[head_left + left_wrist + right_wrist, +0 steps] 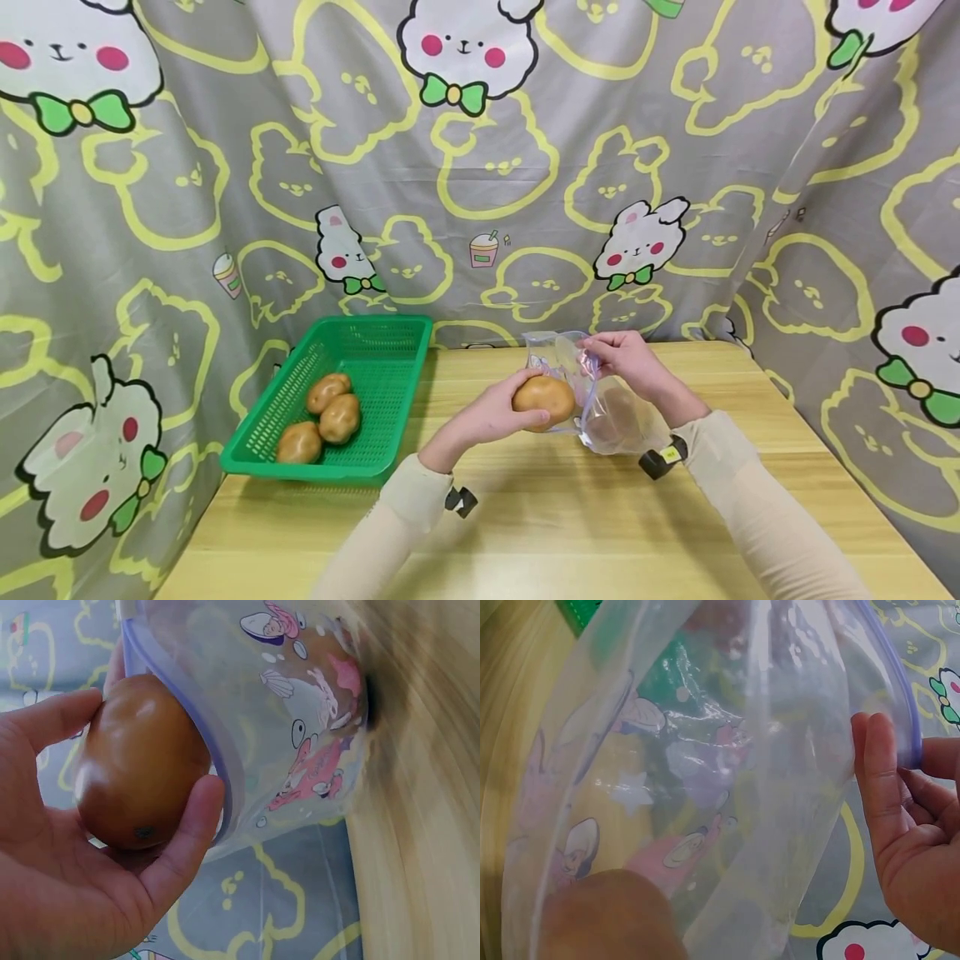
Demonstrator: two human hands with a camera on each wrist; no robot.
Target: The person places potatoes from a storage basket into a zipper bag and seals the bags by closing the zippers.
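Observation:
My left hand [491,410] grips a smooth brown potato [546,402], thumb and fingers curled round its sides. In the left wrist view that potato [142,761] sits right at the purple-edged mouth of a clear zip bag [292,712] printed with pink cartoon figures. My right hand [626,360] pinches the bag's rim between thumb and fingers and holds the mouth apart. Through the plastic in the right wrist view, a brown potato [615,919] shows at the bag's bottom end. The bag [637,425] lies on its side, its mouth facing left.
To the left on the wooden table [300,542] stands a green plastic basket [382,333] with three potatoes [340,418] in it. A grey curtain [480,192] with cartoon rabbits hangs behind the table and along both sides.

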